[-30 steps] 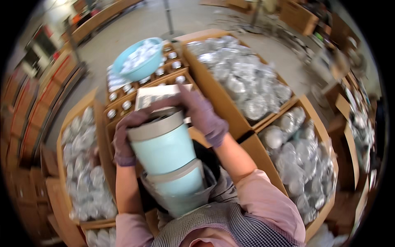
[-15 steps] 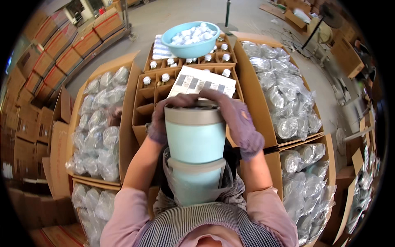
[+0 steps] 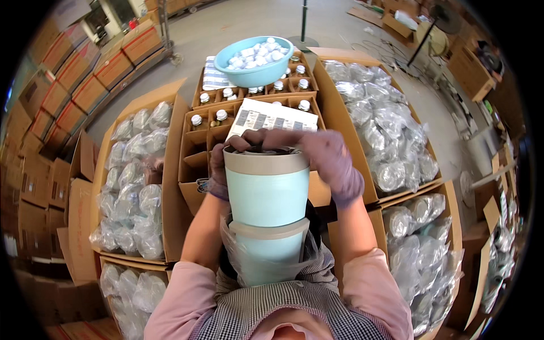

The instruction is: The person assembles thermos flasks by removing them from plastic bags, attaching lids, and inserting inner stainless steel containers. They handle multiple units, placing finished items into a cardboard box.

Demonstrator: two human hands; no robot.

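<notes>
A light-blue canister (image 3: 267, 198) with a grey rim stands upright before me. My left hand (image 3: 220, 161), in a purple-grey work glove, is closed around its left side, fingers curled over the rim. Also gloved, my right hand (image 3: 334, 161) reaches from the right across the top of the rim, fingers bent and slightly blurred. Something dark shows inside the canister's top, too hidden to name. Directly below it, between my legs, is a second light-blue canister (image 3: 266, 243) with a grey rim, in a clear plastic bag. A white sheet of printed labels (image 3: 269, 118) lies just beyond my fingers.
Divided cartons of silver-capped bottles (image 3: 196, 120) stand ahead; a blue basin (image 3: 249, 73) of white pieces rests on the farther one. Cartons of plastic-wrapped items flank me on the left (image 3: 136, 175) and right (image 3: 379, 124). Boxes (image 3: 116, 71) are stacked on a far-left trolley.
My right hand has moved slightly outward to the right, its palm farther from the canister's side. The left hand keeps its hold. The whole view has shifted a little.
</notes>
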